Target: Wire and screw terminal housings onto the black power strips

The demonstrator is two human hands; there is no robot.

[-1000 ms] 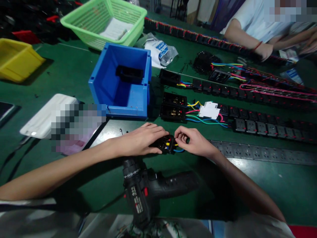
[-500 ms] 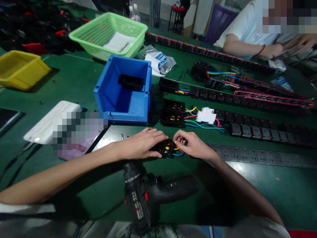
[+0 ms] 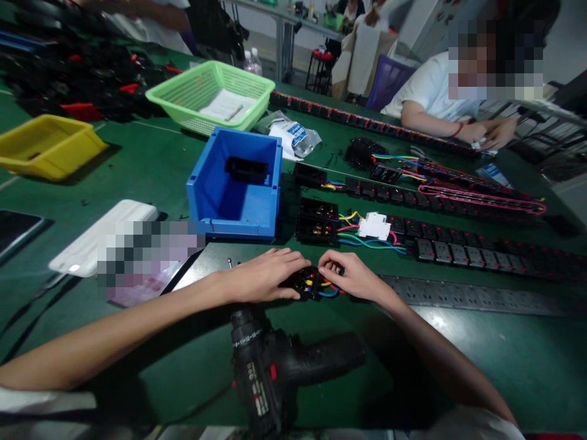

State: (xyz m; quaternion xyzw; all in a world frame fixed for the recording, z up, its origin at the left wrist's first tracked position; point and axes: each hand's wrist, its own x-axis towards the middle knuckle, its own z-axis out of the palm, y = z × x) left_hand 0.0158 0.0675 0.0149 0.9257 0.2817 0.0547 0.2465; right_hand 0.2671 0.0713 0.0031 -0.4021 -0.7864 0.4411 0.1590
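Note:
My left hand (image 3: 263,276) lies over a small black plastic housing (image 3: 313,286), its fingers bent across the top and the thumb along the near side. Red, yellow and blue wires (image 3: 328,292) come out of the housing's right end. At that end my right hand (image 3: 351,274) is closed, thumb and fingertips together against the edge above the wires; what they pinch is hidden. A long black socket strip (image 3: 440,294) stretches right from beneath my right wrist. A black cordless drill (image 3: 266,373) lies on its side in front of my hands.
Behind my hands stand a blue bin (image 3: 233,183) holding a black part, and a green basket (image 3: 211,98). Wired socket strips (image 3: 452,252) and a white breaker (image 3: 375,226) lie right. A yellow bin (image 3: 50,146) and white power bank (image 3: 105,235) are left. A co-worker (image 3: 440,104) sits opposite.
My view has tilted up, so more of the room and the co-worker shows. Both hands stay at the housing, with the right fingers shifted only slightly.

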